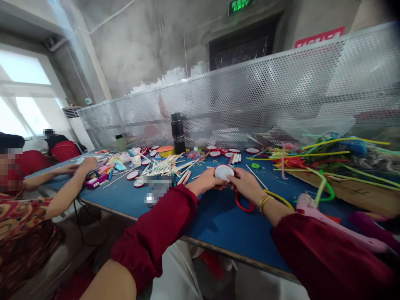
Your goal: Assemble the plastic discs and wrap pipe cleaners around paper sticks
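Blue worktop (225, 250), cluttered. Left hand (210, 181) and right hand (244, 183) pinch red-rimmed white disc (223, 171) between them, above worktop. Beyond: loosely heaped thin sticks (168, 167), upright black thermos (178, 134), perforated metal screen (250, 100) behind.

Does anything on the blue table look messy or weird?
Yes, the thin sticks lie in a loose heap, pointing every which way. The colourful strands on the right look jumbled too. The red-rimmed disc being held shows no clear damage.
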`<state>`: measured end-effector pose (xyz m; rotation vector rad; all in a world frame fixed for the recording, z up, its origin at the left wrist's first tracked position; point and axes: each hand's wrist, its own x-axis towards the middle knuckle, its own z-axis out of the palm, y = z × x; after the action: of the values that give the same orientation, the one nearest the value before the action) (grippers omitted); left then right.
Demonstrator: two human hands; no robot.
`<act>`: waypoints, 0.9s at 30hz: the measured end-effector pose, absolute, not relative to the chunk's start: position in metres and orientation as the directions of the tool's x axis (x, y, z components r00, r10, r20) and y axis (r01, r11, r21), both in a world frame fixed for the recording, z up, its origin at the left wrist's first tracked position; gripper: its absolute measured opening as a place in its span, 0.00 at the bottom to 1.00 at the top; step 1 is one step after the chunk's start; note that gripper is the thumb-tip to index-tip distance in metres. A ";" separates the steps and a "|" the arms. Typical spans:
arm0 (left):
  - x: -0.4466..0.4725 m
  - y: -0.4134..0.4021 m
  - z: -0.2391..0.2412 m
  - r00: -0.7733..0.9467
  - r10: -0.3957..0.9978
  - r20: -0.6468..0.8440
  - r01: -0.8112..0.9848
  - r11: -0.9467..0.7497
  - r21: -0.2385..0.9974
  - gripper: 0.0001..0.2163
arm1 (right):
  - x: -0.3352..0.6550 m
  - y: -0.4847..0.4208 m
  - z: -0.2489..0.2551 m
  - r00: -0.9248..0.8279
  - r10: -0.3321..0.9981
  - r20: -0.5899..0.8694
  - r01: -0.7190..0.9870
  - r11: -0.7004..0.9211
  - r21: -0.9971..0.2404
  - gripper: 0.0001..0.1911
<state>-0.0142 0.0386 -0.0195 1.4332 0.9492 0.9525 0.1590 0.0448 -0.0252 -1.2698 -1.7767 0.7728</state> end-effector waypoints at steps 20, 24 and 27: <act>-0.024 0.050 -0.018 0.213 0.970 0.121 0.062 -0.137 0.989 0.18 | 0.166 0.056 -0.037 -0.199 0.934 0.297 0.474 0.356 -0.805 0.06; -0.027 0.050 -0.012 0.183 0.977 0.105 -0.022 -0.103 0.994 0.13 | 0.165 0.053 -0.036 -0.218 0.949 0.229 0.449 0.306 -0.840 0.08; -0.029 0.051 -0.011 0.178 0.981 0.078 -0.001 -0.079 0.997 0.13 | 0.165 0.052 -0.035 -0.211 0.952 0.223 0.387 0.291 -0.875 0.11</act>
<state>-0.0290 0.0508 -0.0106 1.3502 1.0420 1.1293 0.1648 0.0524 -0.0345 -1.2165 -1.7551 0.8845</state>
